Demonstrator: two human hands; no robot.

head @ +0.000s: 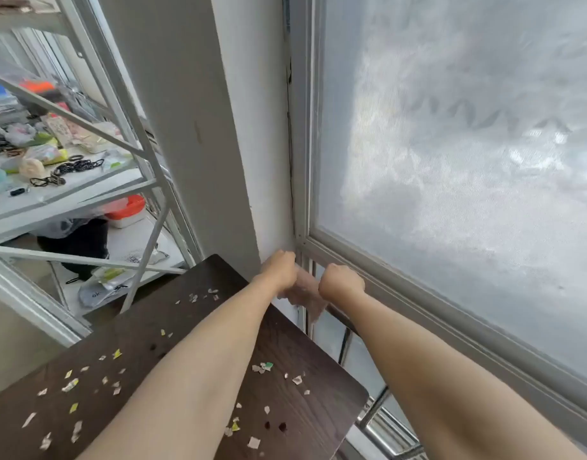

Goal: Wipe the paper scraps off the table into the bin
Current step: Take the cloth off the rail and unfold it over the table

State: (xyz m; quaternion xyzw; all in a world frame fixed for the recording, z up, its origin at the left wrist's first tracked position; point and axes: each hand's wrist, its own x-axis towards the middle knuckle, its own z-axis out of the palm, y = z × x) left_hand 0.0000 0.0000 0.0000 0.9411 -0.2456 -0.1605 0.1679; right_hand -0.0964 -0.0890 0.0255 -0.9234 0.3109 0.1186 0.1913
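Observation:
A dark wooden table (172, 330) carries several small white, yellow and green paper scraps (69, 385) scattered over its top, with more scraps (263, 367) near its right edge. Both my arms reach out past the table's far right corner toward the window sill. My left hand (280, 268) and my right hand (340, 283) are both fisted on a pale pinkish cloth (303, 298) that hangs between them, over the gap by the window. No bin shows in this view.
A frosted window (467, 144) with a grey frame fills the right side. A white pillar (225, 127) stands behind the table corner. At left, a white metal shelf rack (86, 194) holds cluttered small items. A metal rail (388, 426) lies below the table's right edge.

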